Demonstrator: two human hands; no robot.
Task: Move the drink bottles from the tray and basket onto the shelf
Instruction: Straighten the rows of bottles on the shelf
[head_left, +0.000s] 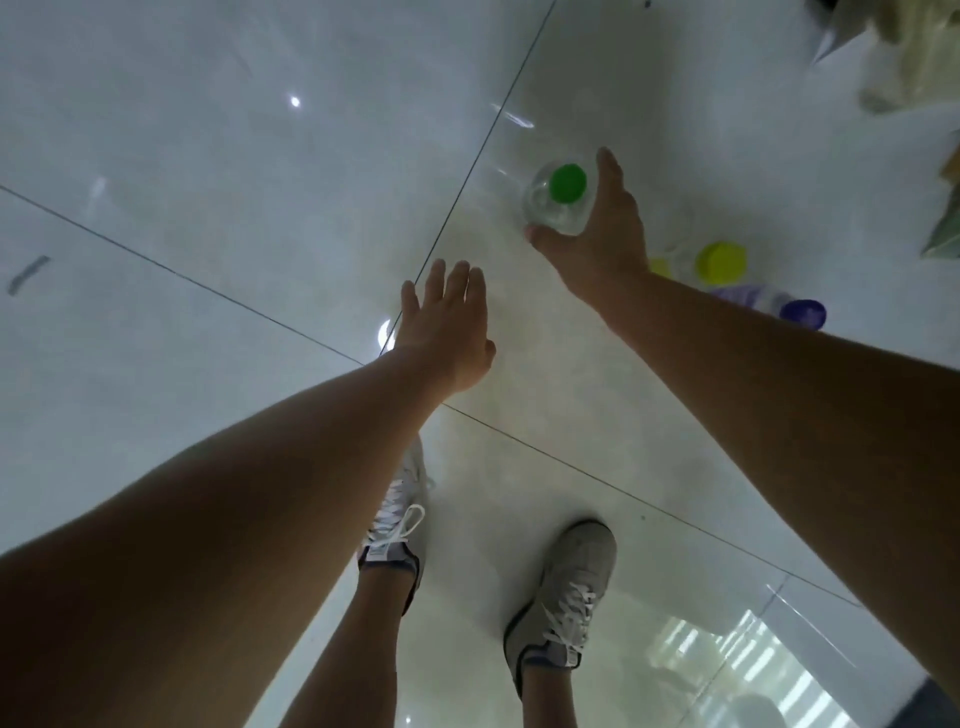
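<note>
- Right hand (602, 234) grips a clear green-capped bottle (558, 195) over the tiled floor (208, 156), beside a tile seam.
- Left hand (447, 322) is flat, fingers straight, holding nothing.
- Yellow-capped bottle (721, 261) and purple-capped bottle (802, 313) sit right of that forearm.

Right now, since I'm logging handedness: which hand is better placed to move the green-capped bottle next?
Right. The right hand curls thumb and fingers round the green-capped bottle; the left hand is open, empty and apart from it.
</note>
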